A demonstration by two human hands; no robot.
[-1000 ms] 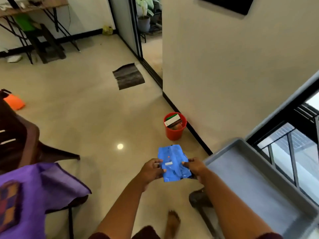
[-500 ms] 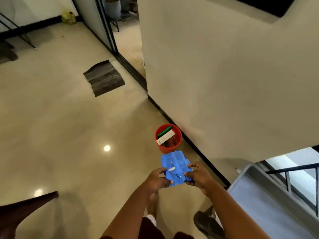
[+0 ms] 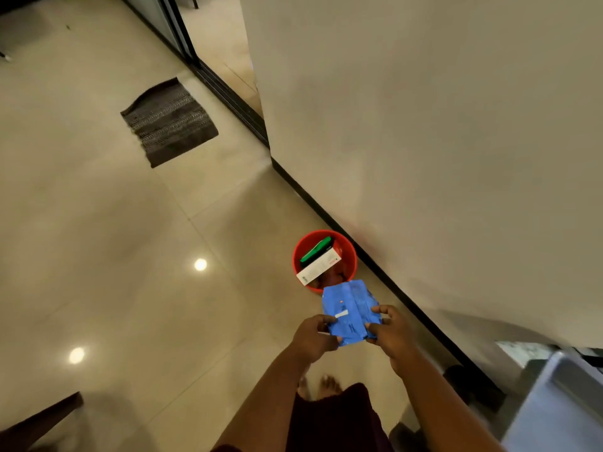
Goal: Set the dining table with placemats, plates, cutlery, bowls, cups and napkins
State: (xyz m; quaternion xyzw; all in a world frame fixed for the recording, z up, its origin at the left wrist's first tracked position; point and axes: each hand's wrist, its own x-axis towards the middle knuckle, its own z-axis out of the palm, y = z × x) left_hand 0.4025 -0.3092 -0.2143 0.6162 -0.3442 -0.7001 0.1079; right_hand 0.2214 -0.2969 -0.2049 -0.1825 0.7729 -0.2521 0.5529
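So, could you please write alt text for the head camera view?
Both hands, left hand and right hand, hold a blue plastic packet above a red bucket of boxes beside the wall. A dark mat lies on the tiled floor.

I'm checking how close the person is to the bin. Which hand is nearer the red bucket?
Right, only slightly. The right hand grips the blue packet just below the red bucket; the left hand grips its other edge, lower left.
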